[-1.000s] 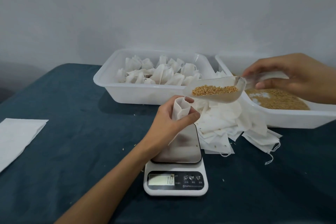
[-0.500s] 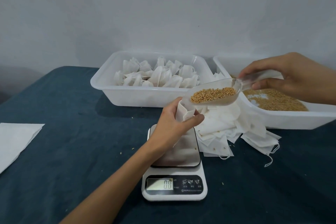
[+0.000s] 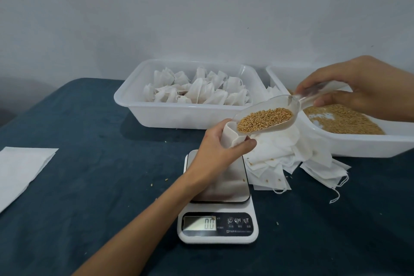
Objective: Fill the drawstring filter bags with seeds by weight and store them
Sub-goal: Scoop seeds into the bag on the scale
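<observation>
Left hand (image 3: 218, 148) has its fingers wrapped round an open white paper filter bag (image 3: 230, 135), held up over the steel-topped white kitchen scale (image 3: 218, 208), which reads 0.0. Right hand (image 3: 356, 87) pinches the handle of a clear plastic scoop (image 3: 268, 116) full of golden-brown seeds (image 3: 264, 119), its lip right at the bag's mouth. Tied bags sit in the white plastic tub (image 3: 179, 116) behind; loose seeds are in the tub on the right.

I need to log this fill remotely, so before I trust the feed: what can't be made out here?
Head view only:
- Filter bag: lower part hidden behind the left hand, so whether it rests on the scale is unclear.
- Bag's inside: hidden by the scoop.
- Seed tub: cut off by the right edge.
- Scoop handle: partly covered by the right hand.
- Scale button labels: too small.
</observation>
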